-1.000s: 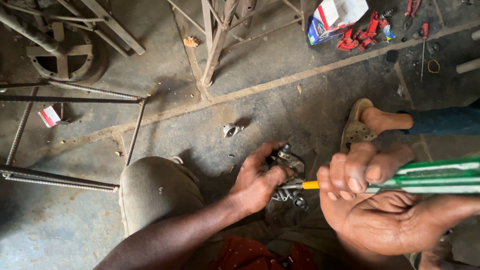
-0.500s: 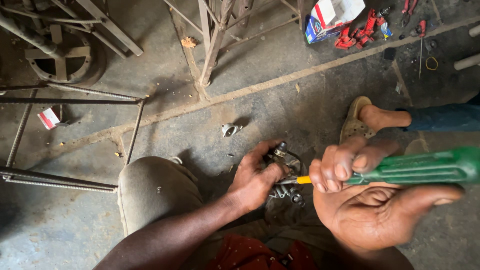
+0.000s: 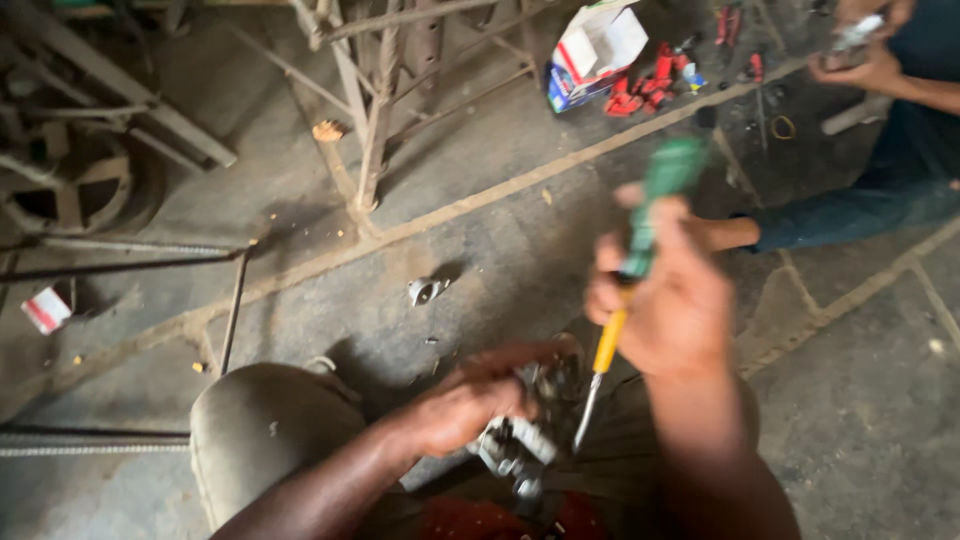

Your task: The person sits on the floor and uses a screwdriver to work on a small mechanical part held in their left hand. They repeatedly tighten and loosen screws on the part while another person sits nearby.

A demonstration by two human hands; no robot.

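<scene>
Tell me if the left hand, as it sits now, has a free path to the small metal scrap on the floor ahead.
Probably not at once: the left hand is gripping the metal part. The scrap lies on bare floor, nothing between.

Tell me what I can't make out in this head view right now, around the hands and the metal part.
- Metal part: motion-blurred and half covered by the left hand; its shape is unclear.
- Screwdriver tip: blurred, so whether it touches the part cannot be told.
- Right hand: blurred; the fingers' grip is indistinct.
- Another person's hands: cut off by the top edge; what they hold is too small to identify.
</scene>
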